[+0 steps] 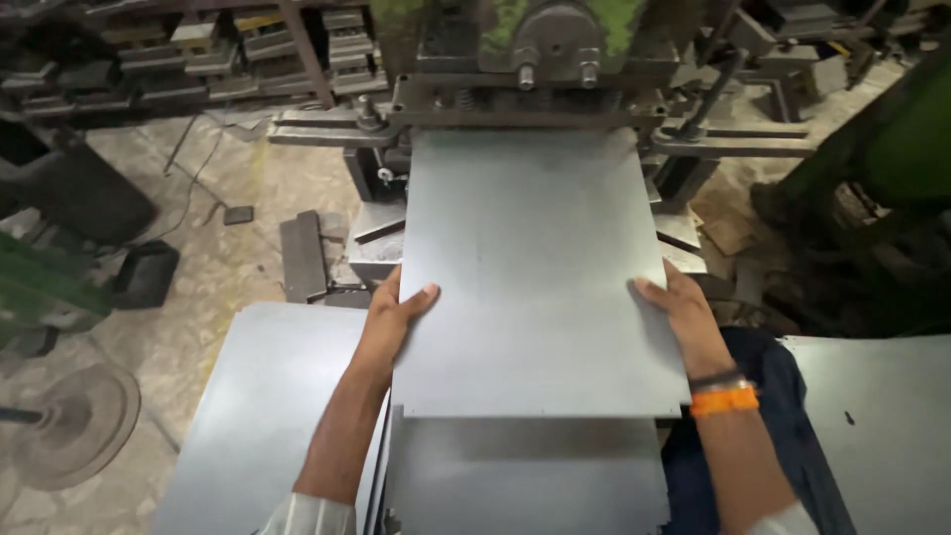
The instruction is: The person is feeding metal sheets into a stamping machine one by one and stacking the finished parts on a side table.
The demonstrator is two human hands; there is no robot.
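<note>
Workshop press (555,59) — both hands clasping metal sheet (535,267) edges.

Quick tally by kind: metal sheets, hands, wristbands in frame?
Metal sheets: 4, one held, one below it, one left, one right
Hands: 2, left hand, right hand
Wristbands: 2, orange, dark
Total: 8

Metal sheet (535,267) runs under press (535,59); sheet stacks left (267,406), right (882,426), below (525,476).
</note>
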